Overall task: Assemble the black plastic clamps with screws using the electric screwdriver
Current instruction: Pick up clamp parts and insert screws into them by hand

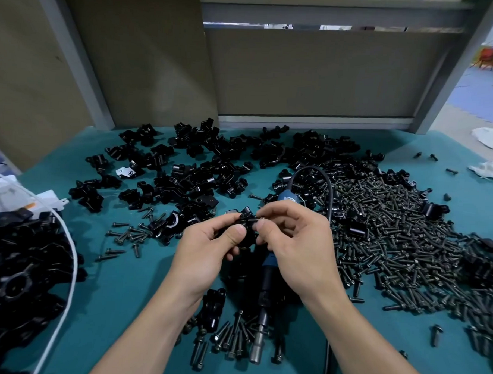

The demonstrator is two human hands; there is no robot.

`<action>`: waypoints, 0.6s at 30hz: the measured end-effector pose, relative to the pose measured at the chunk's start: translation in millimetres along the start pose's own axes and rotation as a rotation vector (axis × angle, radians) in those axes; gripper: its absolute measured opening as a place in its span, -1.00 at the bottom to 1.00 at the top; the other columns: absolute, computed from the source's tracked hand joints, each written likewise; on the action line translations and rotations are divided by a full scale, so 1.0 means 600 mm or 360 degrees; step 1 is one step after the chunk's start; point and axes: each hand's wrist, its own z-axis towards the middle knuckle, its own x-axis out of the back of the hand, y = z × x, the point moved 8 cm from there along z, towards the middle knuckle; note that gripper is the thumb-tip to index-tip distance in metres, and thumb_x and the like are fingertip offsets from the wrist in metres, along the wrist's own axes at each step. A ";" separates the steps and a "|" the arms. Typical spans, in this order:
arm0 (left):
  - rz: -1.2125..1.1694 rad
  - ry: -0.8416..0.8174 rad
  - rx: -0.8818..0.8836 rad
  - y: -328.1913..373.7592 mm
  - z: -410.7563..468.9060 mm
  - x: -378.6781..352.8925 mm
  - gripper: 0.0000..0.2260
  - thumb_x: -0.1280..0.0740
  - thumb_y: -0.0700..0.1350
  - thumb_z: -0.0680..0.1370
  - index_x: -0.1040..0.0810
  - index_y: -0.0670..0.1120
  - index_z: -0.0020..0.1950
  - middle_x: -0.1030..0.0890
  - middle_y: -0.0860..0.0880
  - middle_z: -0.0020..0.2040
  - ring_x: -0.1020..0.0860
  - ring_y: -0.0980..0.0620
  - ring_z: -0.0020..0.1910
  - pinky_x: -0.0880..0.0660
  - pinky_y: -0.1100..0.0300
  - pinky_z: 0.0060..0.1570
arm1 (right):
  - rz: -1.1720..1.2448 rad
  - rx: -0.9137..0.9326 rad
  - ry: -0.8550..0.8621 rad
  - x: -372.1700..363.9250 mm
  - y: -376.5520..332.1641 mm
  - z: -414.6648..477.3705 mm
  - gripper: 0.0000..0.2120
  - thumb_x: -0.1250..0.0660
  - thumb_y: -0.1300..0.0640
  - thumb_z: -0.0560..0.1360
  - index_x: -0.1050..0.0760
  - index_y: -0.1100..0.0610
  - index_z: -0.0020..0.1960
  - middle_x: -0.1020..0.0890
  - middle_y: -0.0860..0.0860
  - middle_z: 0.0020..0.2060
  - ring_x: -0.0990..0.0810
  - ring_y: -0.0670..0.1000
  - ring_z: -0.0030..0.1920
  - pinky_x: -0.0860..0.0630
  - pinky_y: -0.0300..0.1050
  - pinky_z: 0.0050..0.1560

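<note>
While the left hand grips the black clamp over the electric screwdriver and the right hand pinches a screw at it, a crooked start could jam or drop it.

Illumination is diffuse and overhead, moderate in level, with a cool cast. The electric screwdriver lies in a soft-edged shadow on the teal table; its metal tip carries a dull highlight. Small glints mark the loose black clamps beyond it and the screw pile to its right. Far beyond and right of it, the floor is brighter and washed out. Left of it, the frame-edge heap of black parts is soft. Partition frames beyond it lean outward from lens distortion.
</note>
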 end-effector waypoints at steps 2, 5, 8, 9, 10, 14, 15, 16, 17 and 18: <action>0.0005 0.0010 -0.0002 0.001 -0.001 0.002 -0.80 -0.42 -0.19 0.61 -0.70 0.10 0.13 -0.75 0.05 -0.13 -0.59 0.14 -0.29 -0.54 0.32 -0.25 | -0.0001 -0.0010 -0.0054 -0.004 0.001 -0.001 -0.79 -0.49 0.25 0.52 -0.66 -0.07 -0.10 -0.70 -0.03 -0.30 -0.69 -0.03 -0.29 -0.58 -0.19 -0.21; 0.0024 0.0057 -0.0002 0.002 -0.002 0.010 -0.80 -0.41 -0.17 0.61 -0.69 0.04 0.20 -0.74 0.06 -0.14 -0.60 0.14 -0.27 -0.54 0.31 -0.23 | 0.0002 -0.0004 -0.0049 -0.004 0.001 -0.003 -0.79 -0.50 0.25 0.51 -0.68 -0.08 -0.11 -0.70 -0.07 -0.28 -0.67 -0.06 -0.29 -0.58 -0.23 -0.19; 0.0074 0.0044 -0.0023 0.004 -0.003 0.008 -0.80 -0.41 -0.16 0.62 -0.71 0.10 0.17 -0.75 0.06 -0.11 -0.60 0.17 -0.28 -0.54 0.31 -0.23 | 0.0037 -0.0046 -0.0048 -0.006 0.006 -0.002 -0.81 -0.51 0.23 0.51 -0.69 -0.08 -0.11 -0.71 -0.09 -0.26 -0.67 -0.09 -0.24 -0.58 -0.22 -0.18; 0.0080 0.0026 -0.0037 0.006 -0.004 0.005 -0.79 -0.41 -0.16 0.62 -0.72 0.14 0.13 -0.75 0.06 -0.10 -0.60 0.18 -0.28 -0.54 0.31 -0.23 | 0.0040 -0.0054 -0.0046 -0.007 0.007 -0.002 -0.81 -0.51 0.22 0.51 -0.68 -0.08 -0.11 -0.71 -0.10 -0.27 -0.66 -0.11 -0.25 -0.58 -0.21 -0.18; 0.0085 0.0005 -0.0051 0.008 -0.005 0.001 -0.79 -0.41 -0.16 0.62 -0.73 0.15 0.11 -0.76 0.06 -0.08 -0.60 0.19 -0.27 -0.53 0.32 -0.23 | 0.0049 -0.0056 -0.0044 -0.008 0.007 -0.002 -0.81 -0.50 0.22 0.52 -0.68 -0.08 -0.12 -0.71 -0.10 -0.28 -0.65 -0.12 -0.26 -0.56 -0.23 -0.19; 0.0125 -0.0044 -0.0059 0.010 -0.007 -0.004 -0.79 -0.44 -0.11 0.59 -0.71 0.04 0.22 -0.76 0.08 0.03 -0.68 0.14 -0.11 -0.54 0.32 -0.18 | 0.0180 -0.0082 -0.0026 -0.008 0.008 -0.004 -0.80 -0.47 0.26 0.54 -0.68 -0.03 -0.13 -0.70 -0.06 -0.31 -0.61 -0.16 -0.34 -0.54 -0.30 -0.23; 0.0129 -0.0040 -0.0050 0.009 -0.007 -0.004 -0.77 -0.45 -0.10 0.59 -0.70 0.03 0.24 -0.76 0.09 0.05 -0.68 0.13 -0.08 -0.55 0.31 -0.16 | 0.0212 -0.0097 -0.0014 -0.007 0.009 -0.004 -0.80 -0.47 0.26 0.55 -0.69 -0.04 -0.12 -0.71 -0.03 -0.30 -0.61 -0.16 -0.34 -0.55 -0.28 -0.23; 0.0132 -0.0034 -0.0045 0.008 -0.007 -0.004 -0.76 -0.45 -0.09 0.58 -0.69 0.03 0.25 -0.76 0.10 0.05 -0.69 0.12 -0.07 -0.56 0.31 -0.16 | 0.0240 -0.0108 -0.0003 -0.006 0.009 -0.004 -0.80 -0.47 0.26 0.55 -0.69 -0.04 -0.11 -0.71 -0.01 -0.30 -0.60 -0.15 -0.35 -0.55 -0.25 -0.23; 0.0133 -0.0029 -0.0047 0.009 -0.006 -0.004 -0.75 -0.45 -0.09 0.58 -0.69 0.03 0.25 -0.76 0.10 0.04 -0.69 0.11 -0.08 -0.56 0.31 -0.17 | 0.0257 -0.0112 0.0001 -0.005 0.009 -0.004 -0.80 -0.48 0.26 0.54 -0.69 -0.04 -0.11 -0.70 0.00 -0.30 -0.60 -0.13 -0.35 -0.56 -0.23 -0.23; 0.0128 -0.0027 -0.0057 0.010 -0.006 -0.005 -0.75 -0.46 -0.07 0.56 -0.69 0.02 0.24 -0.76 0.09 0.03 -0.69 0.12 -0.09 -0.56 0.31 -0.17 | 0.0252 -0.0107 -0.0001 -0.005 0.008 -0.003 -0.81 -0.49 0.26 0.53 -0.70 -0.03 -0.12 -0.71 -0.01 -0.30 -0.60 -0.13 -0.34 -0.56 -0.23 -0.23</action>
